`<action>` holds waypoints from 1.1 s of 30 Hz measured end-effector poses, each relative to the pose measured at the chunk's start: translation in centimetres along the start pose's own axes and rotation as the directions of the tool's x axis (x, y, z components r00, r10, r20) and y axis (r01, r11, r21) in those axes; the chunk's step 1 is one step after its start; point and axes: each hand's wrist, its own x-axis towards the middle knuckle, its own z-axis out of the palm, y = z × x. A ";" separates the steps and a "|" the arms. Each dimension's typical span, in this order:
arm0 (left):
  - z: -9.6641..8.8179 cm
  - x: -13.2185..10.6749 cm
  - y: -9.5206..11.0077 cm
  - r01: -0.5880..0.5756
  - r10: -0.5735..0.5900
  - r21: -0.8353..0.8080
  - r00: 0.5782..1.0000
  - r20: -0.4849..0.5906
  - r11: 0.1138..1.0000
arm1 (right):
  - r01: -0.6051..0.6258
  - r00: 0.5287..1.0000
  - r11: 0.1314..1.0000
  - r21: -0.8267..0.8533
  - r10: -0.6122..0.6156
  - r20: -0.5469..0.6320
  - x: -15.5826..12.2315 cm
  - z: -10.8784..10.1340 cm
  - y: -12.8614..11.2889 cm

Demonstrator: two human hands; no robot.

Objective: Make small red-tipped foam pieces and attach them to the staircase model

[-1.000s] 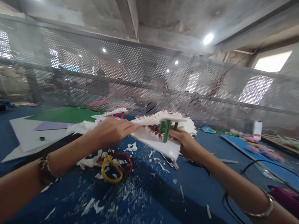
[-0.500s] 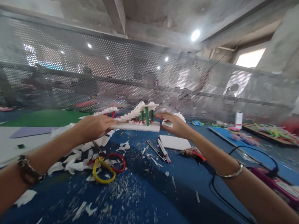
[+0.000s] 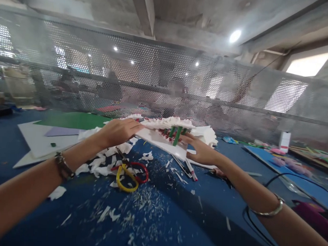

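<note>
Between my hands is a small white craft model (image 3: 165,141): a flat white base, green posts, a ruffled white roof-like top and red bits in the middle. It is tilted, its right end lower and nearer to me. My left hand (image 3: 122,131) grips the left end of the base, fingers closed over the edge. My right hand (image 3: 202,150) is at the right end, its thumb and fingers around the base's edge near the green posts; part of the fingers is hidden behind the model. Scissors (image 3: 130,176) with red and yellow handles lie below it on the table.
The blue table (image 3: 159,228) is strewn with white paper scraps (image 3: 97,167). Pens (image 3: 191,170) lie under the model's right end. Green sheet (image 3: 74,120) and white board (image 3: 35,135) are at left; a blue board (image 3: 287,172), phone (image 3: 284,142) and black cable (image 3: 259,232) are at right.
The model has turned and tilted, its right end swinging down and nearer. My right hand has moved in onto that end. The whole view has shifted left, so things appear further right.
</note>
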 end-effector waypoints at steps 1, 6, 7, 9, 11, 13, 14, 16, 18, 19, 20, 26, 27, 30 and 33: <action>0.0 0.0 0.0 0.001 0.000 -0.007 1.000 0.000 1.000 | 0.018 1.000 1.000 0.015 -0.018 -0.024 0.1 0.1 -0.1; 0.0 0.0 -0.1 -0.018 0.018 -0.044 1.000 -0.015 0.999 | 0.077 0.989 0.995 0.068 -0.068 -0.128 1.0 0.1 -1.3; 0.0 -0.1 -0.1 -0.014 0.013 -0.049 1.000 -0.020 0.999 | 0.068 0.988 0.995 0.068 -0.057 -0.144 1.1 0.1 -1.5; -0.1 -0.1 -0.1 -0.005 0.005 -0.048 1.000 -0.013 0.999 | 0.045 0.984 0.996 0.071 -0.032 -0.175 1.1 0.0 -1.8; -0.2 -0.1 0.0 0.002 -0.001 -0.042 1.000 0.008 0.999 | 0.025 0.984 0.997 0.071 -0.011 -0.180 1.0 -0.1 -1.9; -0.2 0.0 0.0 0.003 -0.001 -0.048 1.000 0.030 0.999 | 0.006 0.985 0.998 0.064 0.005 -0.170 0.8 0.0 -1.8; -0.1 0.0 0.0 0.003 -0.001 -0.059 0.999 0.036 0.998 | -0.002 0.986 0.998 0.057 0.012 -0.168 0.7 0.0 -1.8; 0.0 0.0 -0.2 0.000 0.004 -0.101 0.999 0.041 0.995 | -0.004 0.985 0.999 0.038 0.010 -0.175 0.6 0.1 -1.8; 0.1 -0.1 -0.6 -0.021 0.030 -0.203 0.999 0.039 0.979 | 0.016 0.984 1.000 0.017 -0.012 -0.178 0.4 0.1 -1.9; 0.0 -0.2 -0.9 -0.042 0.056 -0.281 0.998 0.042 0.959 | 0.032 0.984 0.999 0.005 -0.031 -0.177 0.3 0.1 -1.9; 0.0 -0.3 -1.2 -0.064 0.090 -0.373 0.995 0.053 0.926 | 0.054 0.983 0.999 -0.006 -0.054 -0.176 0.1 0.1 -2.0; -0.6 -0.3 -1.7 0.085 0.050 -0.737 0.986 0.159 0.671 | 0.076 0.976 0.997 -0.022 -0.079 -0.205 -0.8 0.4 -1.6; -0.6 -0.2 -1.5 0.098 0.027 -0.728 0.987 0.158 0.678 | 0.075 0.975 0.996 -0.037 -0.081 -0.205 -0.8 0.3 -1.7; -0.5 0.2 -0.9 0.089 -0.007 -0.681 0.993 0.121 0.727 | 0.126 0.973 0.990 -0.069 -0.136 -0.185 -0.8 -0.1 -2.4; -0.6 0.3 -0.6 0.128 -0.043 -0.681 0.989 0.140 0.721 | 0.133 0.977 0.990 -0.041 -0.138 -0.164 -0.6 -0.9 -3.5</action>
